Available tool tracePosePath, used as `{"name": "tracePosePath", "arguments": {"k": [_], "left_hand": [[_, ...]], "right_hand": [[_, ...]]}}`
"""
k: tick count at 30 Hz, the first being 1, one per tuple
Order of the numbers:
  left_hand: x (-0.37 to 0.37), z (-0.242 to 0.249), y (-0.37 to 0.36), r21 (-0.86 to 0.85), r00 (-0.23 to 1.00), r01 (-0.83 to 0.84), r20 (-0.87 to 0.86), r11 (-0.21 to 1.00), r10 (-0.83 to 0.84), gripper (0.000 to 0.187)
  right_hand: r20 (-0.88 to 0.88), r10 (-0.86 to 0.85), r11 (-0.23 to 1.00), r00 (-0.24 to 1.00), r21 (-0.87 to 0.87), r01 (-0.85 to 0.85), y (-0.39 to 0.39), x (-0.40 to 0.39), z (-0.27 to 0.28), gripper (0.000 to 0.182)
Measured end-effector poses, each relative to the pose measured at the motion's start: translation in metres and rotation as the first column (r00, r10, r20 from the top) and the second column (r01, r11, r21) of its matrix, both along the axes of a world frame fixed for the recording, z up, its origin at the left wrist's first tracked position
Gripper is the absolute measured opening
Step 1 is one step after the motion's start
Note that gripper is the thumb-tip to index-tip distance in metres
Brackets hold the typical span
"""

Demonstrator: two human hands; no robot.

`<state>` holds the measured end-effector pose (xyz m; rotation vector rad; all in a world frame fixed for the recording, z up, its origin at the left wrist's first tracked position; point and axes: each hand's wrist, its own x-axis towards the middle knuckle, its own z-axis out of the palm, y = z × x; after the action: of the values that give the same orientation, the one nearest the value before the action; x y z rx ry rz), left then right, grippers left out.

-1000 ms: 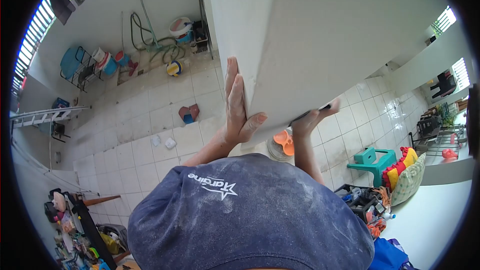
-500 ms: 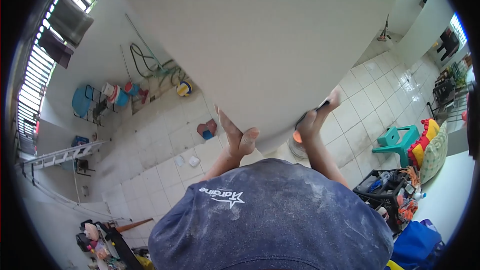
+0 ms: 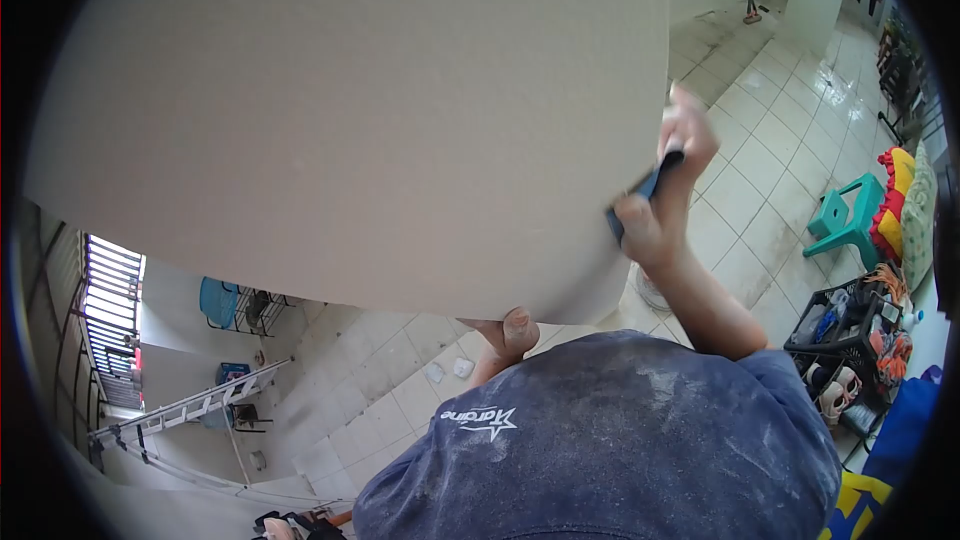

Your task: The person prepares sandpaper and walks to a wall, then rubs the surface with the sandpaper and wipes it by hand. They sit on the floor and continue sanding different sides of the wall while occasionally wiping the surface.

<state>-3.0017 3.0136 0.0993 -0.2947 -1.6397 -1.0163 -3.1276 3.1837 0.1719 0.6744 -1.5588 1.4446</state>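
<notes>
A broad, pale, smooth wall-like surface (image 3: 360, 130) fills the upper middle of the view, with its right edge in front of me. At that edge my right hand (image 3: 665, 205) is closed round a dark blue-and-black flat pad (image 3: 640, 195), which lies against the surface. The fingers of this hand are blurred. My left hand (image 3: 513, 332) is at the lower edge of the surface, thumb raised and apart from the fingers. Part of those fingers is hidden behind the edge. The dark blue shirt (image 3: 600, 440) I wear has pale dust on it.
Pale floor tiles (image 3: 750, 200) extend on both sides. To the right are a green stool (image 3: 850, 215), cushions (image 3: 895, 205) and a black crate (image 3: 835, 320) full of items. A ladder (image 3: 190, 405) stands at the left. Two small white pieces (image 3: 448, 370) lie near my left arm.
The view has swung, and the surface spreads farther left. My right hand has moved up and right in view with the pad; my left hand is now more hidden by the edge.
</notes>
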Motion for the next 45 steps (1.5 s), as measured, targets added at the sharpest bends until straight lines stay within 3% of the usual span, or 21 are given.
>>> {"name": "tracePosePath", "arguments": {"k": [3,5,6,9,11,13,15,19,20,21,22,23,27,29,33,35,38,40,42,43,45], "left_hand": [[-0.003,0.000,0.004,0.069,0.997,0.055,-0.052,0.996,-0.051,0.064],[-0.006,0.003,0.009,0.123,0.995,0.065,-0.087,0.990,-0.055,0.059],[-0.006,0.006,0.012,0.140,0.995,0.048,-0.091,0.989,-0.035,0.056],[-0.003,0.007,0.008,0.112,0.998,0.007,-0.064,0.994,0.000,0.048],[-0.003,0.007,0.006,0.098,0.999,0.011,-0.052,0.995,-0.006,0.045],[-0.003,0.008,0.008,0.105,0.999,0.025,-0.041,0.994,-0.021,0.045],[-0.003,0.014,0.009,0.083,1.000,0.018,-0.018,0.996,-0.016,0.045],[-0.006,0.017,0.010,0.052,0.998,0.003,-0.063,0.999,0.000,0.047],[-0.008,0.016,0.010,0.048,0.998,0.008,-0.066,0.999,-0.005,0.050],[-0.005,0.010,0.007,0.046,0.999,0.018,-0.035,0.999,-0.016,0.055],[-0.003,0.008,0.006,0.044,0.999,0.020,-0.026,0.999,-0.019,0.055],[0.000,0.006,0.005,0.042,1.000,0.023,-0.017,0.999,-0.022,0.055],[-0.005,0.026,0.015,0.078,0.998,0.028,-0.054,0.997,-0.024,0.045],[-0.006,0.031,0.016,0.054,0.999,0.040,-0.027,0.998,-0.039,0.047],[-0.007,0.031,0.009,-0.033,1.000,0.010,0.001,0.999,-0.010,0.053],[-0.010,0.029,0.009,-0.044,0.999,-0.027,-0.036,0.999,0.025,0.056],[-0.012,0.029,0.008,-0.053,0.999,-0.039,-0.039,0.998,0.037,0.065],[-0.009,0.024,0.007,-0.022,0.998,-0.015,0.062,1.000,0.016,0.079],[-0.009,0.018,0.006,-0.016,0.997,-0.010,0.083,1.000,0.012,0.081],[-0.009,0.018,0.005,-0.015,0.996,-0.011,0.091,1.000,0.013,0.082],[-0.008,0.023,0.000,-0.113,0.991,-0.042,0.123,0.993,0.056,0.080]], "right_hand": [[0.151,-0.262,0.963,0.953,-0.019,0.268,-0.037,0.018,-0.078,0.091],[0.249,-0.234,0.968,0.940,-0.029,0.249,-0.036,0.024,-0.086,0.092],[0.265,-0.099,0.993,0.959,-0.038,0.113,-0.021,0.024,-0.080,0.093],[0.110,0.053,0.998,0.992,-0.037,-0.049,-0.002,0.016,0.003,0.104],[0.126,0.177,0.984,0.976,-0.058,-0.171,-0.004,0.030,0.086,0.106],[0.115,0.261,0.965,0.959,-0.061,-0.255,-0.002,0.027,0.091,0.103],[0.087,0.265,0.961,0.960,-0.098,-0.257,0.000,0.020,0.063,0.095],[0.059,0.193,0.979,0.979,0.053,-0.196,0.008,0.003,-0.092,0.077],[0.085,0.134,0.988,0.987,0.068,-0.140,0.001,0.012,-0.118,0.073],[0.130,-0.037,0.996,0.991,0.088,0.025,-0.008,0.020,-0.121,0.077],[0.181,-0.200,0.976,0.963,0.118,0.181,-0.017,0.030,-0.114,0.081],[0.133,-0.230,0.968,0.964,0.135,0.213,-0.014,0.026,-0.102,0.085],[-0.097,0.083,0.996,0.992,0.050,-0.078,-0.004,0.010,0.014,0.094],[-0.129,0.040,0.998,0.991,-0.040,-0.046,-0.018,0.008,0.029,0.094],[-0.033,-0.162,0.980,0.986,-0.123,0.157,-0.027,0.015,0.021,0.092],[0.003,-0.135,0.991,0.991,-0.010,0.135,-0.011,0.018,-0.019,0.089],[0.267,-0.077,0.997,0.961,0.049,0.066,-0.006,0.033,-0.106,0.083],[0.394,-0.097,0.995,0.914,0.037,0.090,0.001,0.046,-0.115,0.081],[0.404,-0.124,0.992,0.906,0.077,0.102,0.011,0.046,-0.117,0.081],[0.492,-0.010,0.989,0.870,-0.124,0.081,0.019,0.042,-0.122,0.081],[0.565,0.253,0.861,0.786,-0.502,0.084,0.048,0.030,-0.134,0.082]]}}
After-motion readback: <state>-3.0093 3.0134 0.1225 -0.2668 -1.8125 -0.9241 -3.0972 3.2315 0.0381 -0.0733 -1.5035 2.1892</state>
